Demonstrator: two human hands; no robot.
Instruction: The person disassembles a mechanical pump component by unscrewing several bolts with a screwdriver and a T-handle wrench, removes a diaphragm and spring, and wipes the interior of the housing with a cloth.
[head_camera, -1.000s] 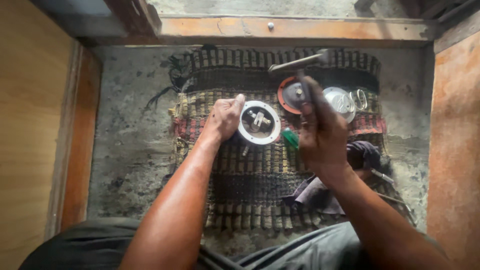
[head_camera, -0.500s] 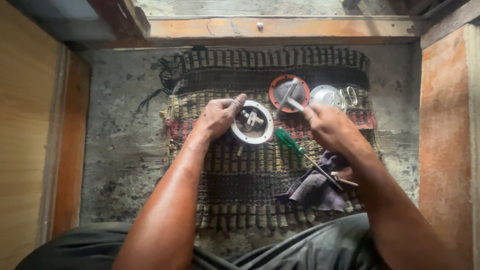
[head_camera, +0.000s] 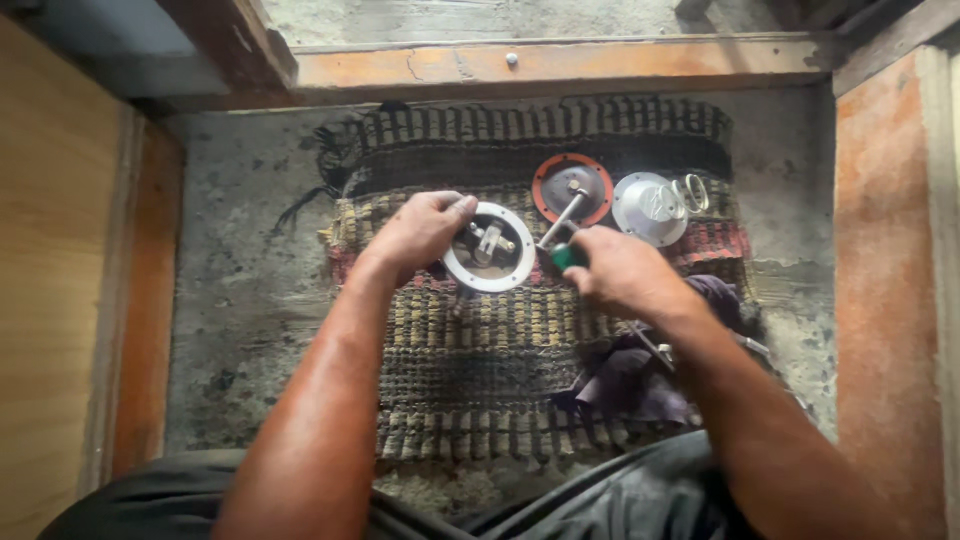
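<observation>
My left hand (head_camera: 420, 232) grips the left edge of a round white metal housing (head_camera: 490, 248) with a small mechanism in its middle, resting on a striped woven mat (head_camera: 470, 370). My right hand (head_camera: 625, 272) is closed around a green-handled screwdriver (head_camera: 563, 222). Its shaft points up and away, with the tip over a round red-orange diaphragm disc (head_camera: 572, 188) lying on the mat just behind the housing.
A silver domed cover (head_camera: 648, 208) and small metal rings (head_camera: 692, 193) lie right of the disc. A dark cloth (head_camera: 640, 375) with another tool sits by my right forearm. Concrete floor (head_camera: 240, 320) surrounds the mat; wooden boards (head_camera: 560, 62) frame the area.
My right hand put down the metal tool it held over the disc, picked up the green-handled screwdriver from the mat and raised it toward the disc. My left hand stayed on the housing.
</observation>
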